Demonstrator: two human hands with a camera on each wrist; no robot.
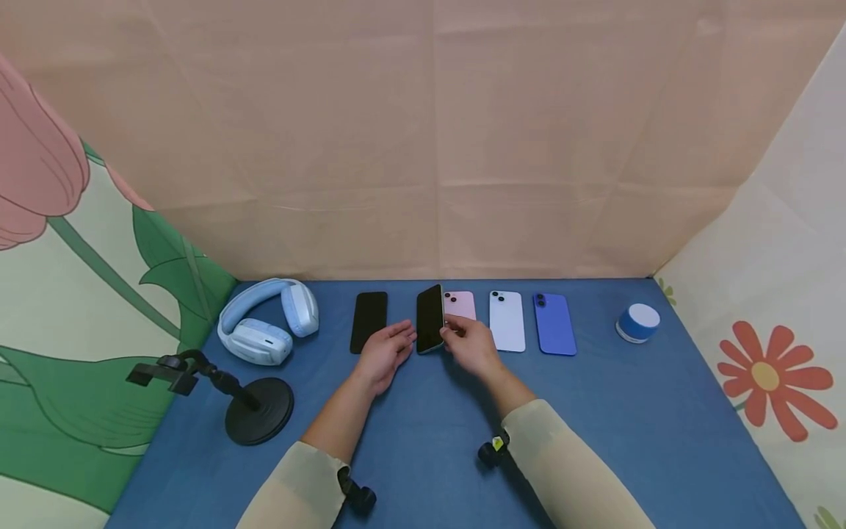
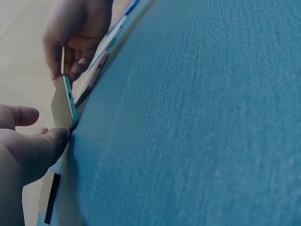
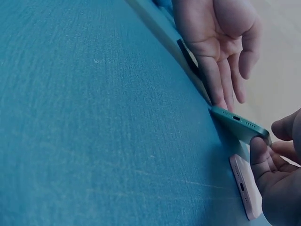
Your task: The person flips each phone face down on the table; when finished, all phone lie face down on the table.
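Head view
Green phone: my right hand [image 1: 471, 344] pinches the green phone [image 1: 430, 319] by its right edge and tips it up on its left long edge, dark screen facing left; it stands in the row between the black phone [image 1: 369, 321] and the pink phone [image 1: 459, 304].
Left hand: my left hand [image 1: 385, 354] lies flat on the cloth [image 1: 634, 426], fingers straight and loose, tips just beside the phone's lower left edge, holding nothing; a stop so the tilted edge cannot slide.
Row: white phone [image 1: 507, 320] and blue phone [image 1: 554, 324] lie face down further right, narrow gaps between them.
Room: headphones [image 1: 266, 320] and stand [image 1: 246, 404] to the left, speaker [image 1: 638, 322] well apart to the right; bare cloth toward me, backdrop close behind the row.

Left wrist view
Tilt: the phone [image 2: 69, 100] is raised steeply, its lower edge on the cloth beside my left fingers [image 2: 44, 143].
Grip: right thumb and fingers [image 2: 77, 59] close on the upper edge.
Edge: the black phone [image 2: 51, 197] lies flat behind my left hand.

Right wrist view
Pinch: my right fingertips [image 3: 259, 150] hold the raised edge of the phone [image 3: 237, 123]; its port end faces the camera.
Neighbour: the pink phone [image 3: 244, 190] lies flat just under my right hand, tight room there.
Open palm: my left hand [image 3: 221, 42] is spread, fingertips down by the phone's resting edge.
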